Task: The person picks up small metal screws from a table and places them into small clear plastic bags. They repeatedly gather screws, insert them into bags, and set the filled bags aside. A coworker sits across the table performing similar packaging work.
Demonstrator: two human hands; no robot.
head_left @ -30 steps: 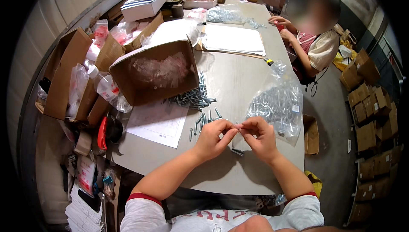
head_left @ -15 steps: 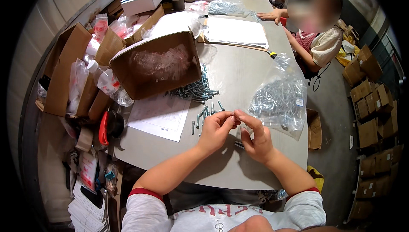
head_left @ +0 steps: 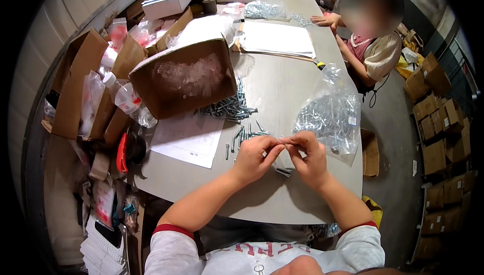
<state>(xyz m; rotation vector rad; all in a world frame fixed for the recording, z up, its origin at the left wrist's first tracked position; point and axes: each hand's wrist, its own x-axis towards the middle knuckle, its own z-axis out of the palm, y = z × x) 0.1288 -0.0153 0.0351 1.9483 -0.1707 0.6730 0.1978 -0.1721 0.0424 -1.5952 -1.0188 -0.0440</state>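
Note:
My left hand (head_left: 255,160) and my right hand (head_left: 307,160) meet above the near part of the table, fingertips pinched together. Whatever lies between them is too small to make out. Just below the fingers, a few long metal screws (head_left: 283,172) lie side by side on the tabletop. More loose screws (head_left: 245,134) are scattered beyond my left hand. Behind those is a larger heap of screws (head_left: 229,108), at the mouth of a tipped cardboard box (head_left: 186,80). To the right of my right hand rests a clear plastic bag (head_left: 327,118) filled with metal hardware.
A printed sheet (head_left: 189,141) lies left of the screws. Farther back are a stack of white paper (head_left: 277,39) and another hardware bag (head_left: 264,8). Boxes and a plastic bottle (head_left: 126,96) crowd the left. A person (head_left: 375,53) sits at the far right edge.
My right hand's fingers have closed in to pinch against my left fingertips. The screws beneath show more plainly. The other person's hand has shifted slightly right.

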